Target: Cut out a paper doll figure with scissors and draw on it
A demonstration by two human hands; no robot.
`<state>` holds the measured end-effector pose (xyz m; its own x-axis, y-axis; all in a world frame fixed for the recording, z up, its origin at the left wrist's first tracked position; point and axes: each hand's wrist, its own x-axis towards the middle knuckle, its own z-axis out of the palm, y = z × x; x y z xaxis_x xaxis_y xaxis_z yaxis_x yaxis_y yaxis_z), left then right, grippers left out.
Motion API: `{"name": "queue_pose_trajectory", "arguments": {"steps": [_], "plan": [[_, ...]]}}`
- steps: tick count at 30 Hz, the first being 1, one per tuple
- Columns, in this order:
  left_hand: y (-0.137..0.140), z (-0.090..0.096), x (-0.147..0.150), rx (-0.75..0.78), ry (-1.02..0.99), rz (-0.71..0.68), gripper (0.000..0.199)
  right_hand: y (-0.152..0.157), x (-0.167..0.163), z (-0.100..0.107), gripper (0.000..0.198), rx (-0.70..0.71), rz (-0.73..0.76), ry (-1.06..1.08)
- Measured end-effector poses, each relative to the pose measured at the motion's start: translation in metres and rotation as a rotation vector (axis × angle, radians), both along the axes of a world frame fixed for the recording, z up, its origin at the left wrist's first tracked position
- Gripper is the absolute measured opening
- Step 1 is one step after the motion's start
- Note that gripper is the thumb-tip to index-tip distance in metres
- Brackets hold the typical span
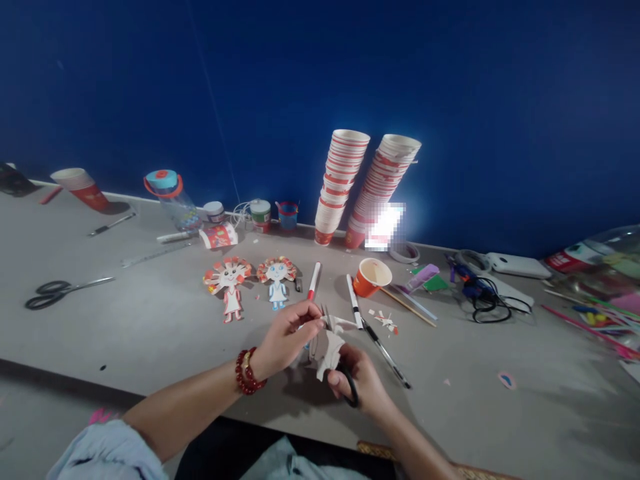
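My left hand (290, 335) pinches a piece of white paper (329, 352) near the table's front edge. In my right hand (363, 381) is a pair of black-handled scissors (353, 393), fingers wrapped round the handles. The blades point away from me and run along the paper, their tips showing by my left fingertips. A curled strip of the paper stands out to the right of the blades. Beyond my left hand lie two paper dolls (231, 293) with fringed red and orange hair, one dress outlined in red and the other in blue.
Two tall stacks of paper cups (343, 180) stand against the blue wall. An orange cup (370, 279), markers (354, 300), a pen (387, 353) and paper scraps (385, 321) are close by. Another pair of scissors (65, 290) lies left; a glue gun (473, 283) with a black cord lies right.
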<state>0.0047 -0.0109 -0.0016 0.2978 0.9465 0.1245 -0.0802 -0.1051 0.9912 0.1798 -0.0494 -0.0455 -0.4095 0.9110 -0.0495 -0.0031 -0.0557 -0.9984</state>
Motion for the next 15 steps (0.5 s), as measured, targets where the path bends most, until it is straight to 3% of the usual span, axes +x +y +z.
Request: {"name": "queue_pose_trajectory", "arguments": {"steps": [15], "plan": [[0.001,0.002,0.0,-0.011,0.066,-0.053,0.02,0.007,0.002,0.02,0.066,0.054,0.082,-0.053]]}}
